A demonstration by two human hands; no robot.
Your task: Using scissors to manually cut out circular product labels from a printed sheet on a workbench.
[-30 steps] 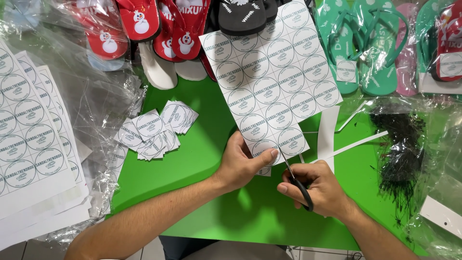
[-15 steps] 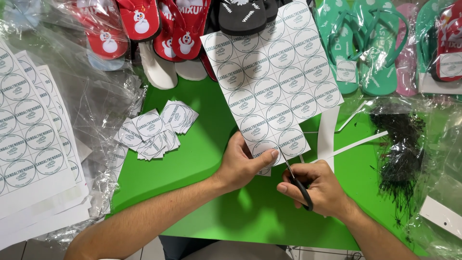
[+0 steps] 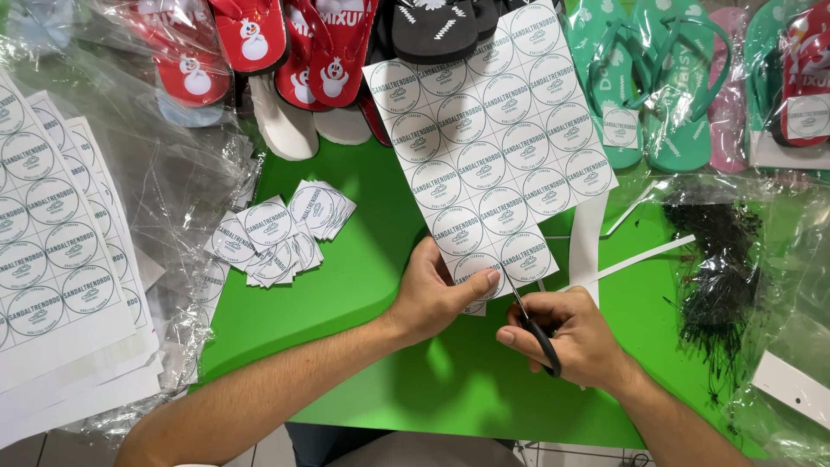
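My left hand pinches the lower edge of a white sheet of round printed labels, holding it up over the green table. My right hand grips black-handled scissors, whose blades enter the sheet's bottom edge between two label columns. A small cut piece hangs under my left thumb.
A pile of cut square labels lies left of my hands. Stacked uncut label sheets sit in plastic at far left. Red, black and green flip-flops line the back. White paper strips and black plastic fasteners lie right.
The scissors have advanced slightly up into the sheet; both hands stay in nearly the same place.
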